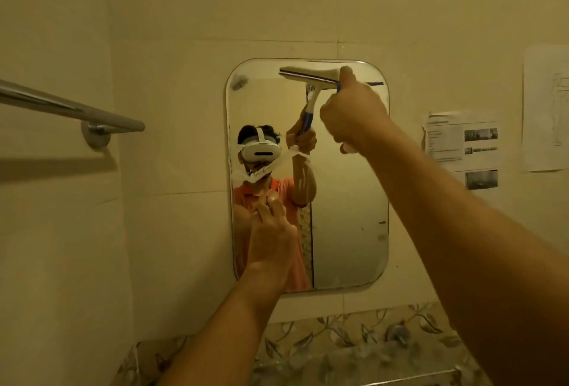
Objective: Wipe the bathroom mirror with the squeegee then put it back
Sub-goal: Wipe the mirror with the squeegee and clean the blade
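A rounded rectangular mirror (348, 200) hangs on the tiled wall. My right hand (351, 114) is raised and closed around the handle of a white squeegee (308, 75). Its blade lies flat against the glass near the mirror's top edge. The handle is mostly hidden in my fist; its blue and white reflection shows just left of the hand. My left hand (271, 237) rests with fingers spread against the lower left of the mirror and holds nothing.
A chrome towel bar (70, 108) juts out from the wall at the left. Printed papers (462, 142) are stuck to the wall right of the mirror. A leaf-patterned tile band (338, 339) runs below the mirror.
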Tool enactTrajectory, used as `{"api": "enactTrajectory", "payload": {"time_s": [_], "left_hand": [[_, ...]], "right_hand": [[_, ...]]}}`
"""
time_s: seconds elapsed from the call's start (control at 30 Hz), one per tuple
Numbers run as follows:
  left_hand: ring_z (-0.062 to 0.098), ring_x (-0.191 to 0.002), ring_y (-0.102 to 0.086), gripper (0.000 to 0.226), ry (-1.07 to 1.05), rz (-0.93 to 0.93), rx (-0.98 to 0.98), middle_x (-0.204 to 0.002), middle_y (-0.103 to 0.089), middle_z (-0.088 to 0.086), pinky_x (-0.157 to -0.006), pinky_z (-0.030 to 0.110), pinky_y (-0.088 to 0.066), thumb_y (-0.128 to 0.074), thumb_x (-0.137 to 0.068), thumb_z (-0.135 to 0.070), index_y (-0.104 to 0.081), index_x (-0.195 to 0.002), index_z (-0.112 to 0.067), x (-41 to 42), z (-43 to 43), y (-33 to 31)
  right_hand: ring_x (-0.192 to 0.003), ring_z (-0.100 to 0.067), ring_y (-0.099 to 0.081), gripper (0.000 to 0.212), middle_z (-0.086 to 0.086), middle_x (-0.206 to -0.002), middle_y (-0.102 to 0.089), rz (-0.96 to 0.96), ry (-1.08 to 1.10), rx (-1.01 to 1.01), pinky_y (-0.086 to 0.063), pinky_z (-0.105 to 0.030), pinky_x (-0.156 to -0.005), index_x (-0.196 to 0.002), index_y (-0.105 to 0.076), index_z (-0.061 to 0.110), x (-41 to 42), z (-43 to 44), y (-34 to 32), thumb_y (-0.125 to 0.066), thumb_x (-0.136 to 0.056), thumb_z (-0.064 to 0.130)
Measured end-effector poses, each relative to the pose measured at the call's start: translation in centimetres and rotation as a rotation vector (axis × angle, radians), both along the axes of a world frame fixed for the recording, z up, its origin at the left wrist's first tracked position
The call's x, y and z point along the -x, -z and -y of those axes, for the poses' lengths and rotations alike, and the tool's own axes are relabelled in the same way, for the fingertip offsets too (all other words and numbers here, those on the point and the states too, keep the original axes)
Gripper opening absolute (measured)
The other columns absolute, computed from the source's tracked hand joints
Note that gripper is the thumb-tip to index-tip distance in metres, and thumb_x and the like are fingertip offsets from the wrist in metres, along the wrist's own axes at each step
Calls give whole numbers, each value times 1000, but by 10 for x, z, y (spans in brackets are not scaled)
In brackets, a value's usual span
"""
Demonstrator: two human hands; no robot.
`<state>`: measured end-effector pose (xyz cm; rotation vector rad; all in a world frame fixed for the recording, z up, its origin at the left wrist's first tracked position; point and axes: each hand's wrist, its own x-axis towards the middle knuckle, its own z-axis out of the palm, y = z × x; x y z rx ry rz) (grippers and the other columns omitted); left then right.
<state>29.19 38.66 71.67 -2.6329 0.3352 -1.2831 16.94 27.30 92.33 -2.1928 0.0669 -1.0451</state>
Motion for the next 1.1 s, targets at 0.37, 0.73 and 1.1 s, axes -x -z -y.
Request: {"api": "enactTrajectory", "payload": {"time_s": [0.37,0.73,1.1], "left_hand": [[2,-137,-43,55,223,264,202,-149,-43,-6,-108,17,-39,-35,-102,-62,-3,-147,-64,13,-9,11],[44,-116,-57,24,21,5,30,-131,-57,28,-90,46,-54,-75,-85,-8,-73,-106,5,-3,3,6],[52,-142,-25,42,-110,-33,-113,-157,-20,32,-114,56,-30,-62,-95,-14,-58,-133,3,11,3,-4]], "right_hand": [[-65,-10,-56,80,-4,-91,-60,-85,-3,84,-40,-22,-47,-155,19,49,-6,-46,154,-43,-108,33],[-50,-13,-55,65,-1,-66,-56,161,-23,257,-51,-26,-46,-161,5,43,6,-18,83,-35,-111,34],[-61,-21,-55,83,-8,-77,-52,95,51,570,-52,-35,-54,-162,5,36,-25,-59,6,-49,-103,13]]}}
